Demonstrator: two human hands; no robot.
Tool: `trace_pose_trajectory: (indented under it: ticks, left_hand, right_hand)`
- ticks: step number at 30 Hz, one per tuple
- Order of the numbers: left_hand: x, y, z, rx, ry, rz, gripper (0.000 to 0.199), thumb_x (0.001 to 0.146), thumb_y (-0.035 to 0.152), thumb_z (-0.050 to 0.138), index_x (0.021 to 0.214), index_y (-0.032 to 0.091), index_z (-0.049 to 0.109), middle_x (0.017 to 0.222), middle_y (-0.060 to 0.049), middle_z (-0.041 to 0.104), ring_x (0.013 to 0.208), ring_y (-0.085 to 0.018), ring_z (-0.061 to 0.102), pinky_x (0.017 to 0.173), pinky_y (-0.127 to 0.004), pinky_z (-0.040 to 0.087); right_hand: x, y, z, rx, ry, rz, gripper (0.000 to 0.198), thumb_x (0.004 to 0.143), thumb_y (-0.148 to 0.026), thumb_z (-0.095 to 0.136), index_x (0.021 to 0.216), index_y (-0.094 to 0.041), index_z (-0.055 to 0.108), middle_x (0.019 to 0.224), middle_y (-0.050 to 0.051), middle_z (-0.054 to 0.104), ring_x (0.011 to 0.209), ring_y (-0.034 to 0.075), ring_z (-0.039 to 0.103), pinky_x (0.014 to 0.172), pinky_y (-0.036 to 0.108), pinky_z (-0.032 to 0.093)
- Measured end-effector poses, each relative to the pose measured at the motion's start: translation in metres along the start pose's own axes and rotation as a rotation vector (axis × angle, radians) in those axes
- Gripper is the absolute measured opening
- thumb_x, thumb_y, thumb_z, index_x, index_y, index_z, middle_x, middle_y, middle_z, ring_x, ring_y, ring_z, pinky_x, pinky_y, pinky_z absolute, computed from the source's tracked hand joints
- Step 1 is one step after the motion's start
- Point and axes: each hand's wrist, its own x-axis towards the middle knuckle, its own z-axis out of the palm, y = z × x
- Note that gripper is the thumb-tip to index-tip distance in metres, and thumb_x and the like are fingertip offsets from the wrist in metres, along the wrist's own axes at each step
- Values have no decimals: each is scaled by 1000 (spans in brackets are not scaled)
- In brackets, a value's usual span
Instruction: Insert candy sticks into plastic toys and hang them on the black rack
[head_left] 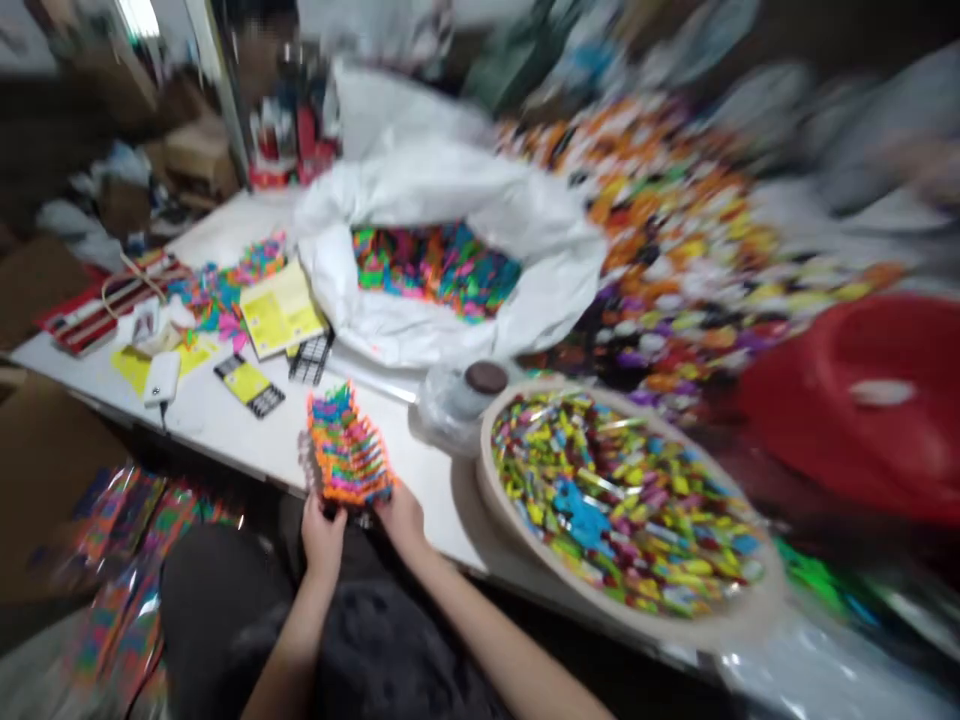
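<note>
Between my two hands, over the table's front edge, is a block of small bright plastic pieces (349,450) in orange, green, blue and pink, lined up in rows. My left hand (324,528) grips its lower left corner, thumb turned inward. At the lower right corner, my right hand (400,512) has its fingers closed on the same block. Blur hides the exact kind of the pieces. Beyond it on the white table (232,430) lie a black-and-yellow card (250,385), a black grid-like piece (310,358) and a yellow pad (281,310).
A large white sack (450,180) holds many colourful pieces. To the right stand a round tub (491,490) of small colourful items, a clear-wrapped roll (450,405) and a red basin (847,400). A white device (162,378) with a cable lies left. Filled plastic packets (112,520) sit below.
</note>
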Motion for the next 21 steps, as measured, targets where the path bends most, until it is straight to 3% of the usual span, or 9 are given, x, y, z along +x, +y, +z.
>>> trace_pose_trajectory:
  ticks: [7, 14, 18, 21]
  left_hand:
    - [18, -10, 7, -56, -8, 21, 46, 65, 34, 51, 105, 12, 53, 102, -13, 59, 96, -26, 57, 87, -40, 46]
    - [11, 5, -6, 6, -73, 51, 30, 70, 33, 51, 94, 15, 55, 94, -10, 61, 90, -23, 58, 82, -34, 45]
    - [11, 9, -7, 118, -158, 54, 25, 74, 23, 48, 98, 15, 54, 98, -8, 62, 93, -20, 59, 81, -29, 44]
    - [13, 11, -7, 185, -153, 27, 29, 76, 22, 50, 104, 14, 53, 104, -10, 62, 99, -21, 59, 82, -28, 43]
  right_hand:
    - [12, -11, -2, 14, -32, -16, 34, 75, -23, 53, 107, -18, 62, 106, 6, 65, 99, 21, 60, 76, 24, 42]
    - [10, -15, -17, 63, -73, -11, 37, 72, -18, 56, 108, -20, 62, 105, 3, 66, 99, 20, 60, 77, 23, 41]
    - [11, -20, -22, 42, -108, -6, 33, 71, -19, 57, 103, -19, 65, 103, 5, 67, 94, 19, 61, 74, 22, 41]
    - [11, -22, -22, -28, -102, 25, 32, 71, -19, 57, 102, -19, 65, 104, 5, 66, 95, 20, 61, 71, 22, 40]
